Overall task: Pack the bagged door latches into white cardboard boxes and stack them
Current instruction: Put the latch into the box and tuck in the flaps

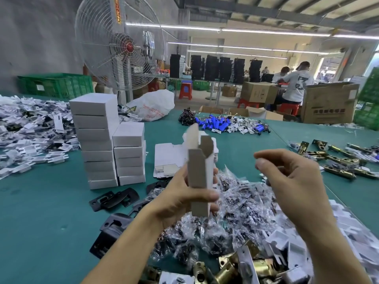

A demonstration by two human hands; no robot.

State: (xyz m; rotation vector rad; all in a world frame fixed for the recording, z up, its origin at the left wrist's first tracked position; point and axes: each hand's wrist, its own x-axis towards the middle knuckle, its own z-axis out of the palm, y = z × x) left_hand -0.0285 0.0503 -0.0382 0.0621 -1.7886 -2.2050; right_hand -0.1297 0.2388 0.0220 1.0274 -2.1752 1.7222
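My left hand [184, 195] grips a white cardboard box [200, 160] upright over the table, its top flaps open and its grey inside showing. My right hand [287, 175] hovers just right of the box with fingers loosely curled and nothing in them. Under both hands lies a heap of small clear bags [235, 218] with dark parts inside. Brass door latches [231, 265] lie at the near edge, more brass latches [340, 160] at the right. Two stacks of closed white boxes [106, 140] stand to the left. Flat unfolded box blanks [168, 158] lie behind the held box.
Black metal plates [117, 198] lie on the green table [41, 212] left of my arm. White packets [30, 130] are heaped at far left, blue cylinders with wires [217, 123] at the back. A large fan [121, 50], green crates, cartons and seated workers are beyond the table.
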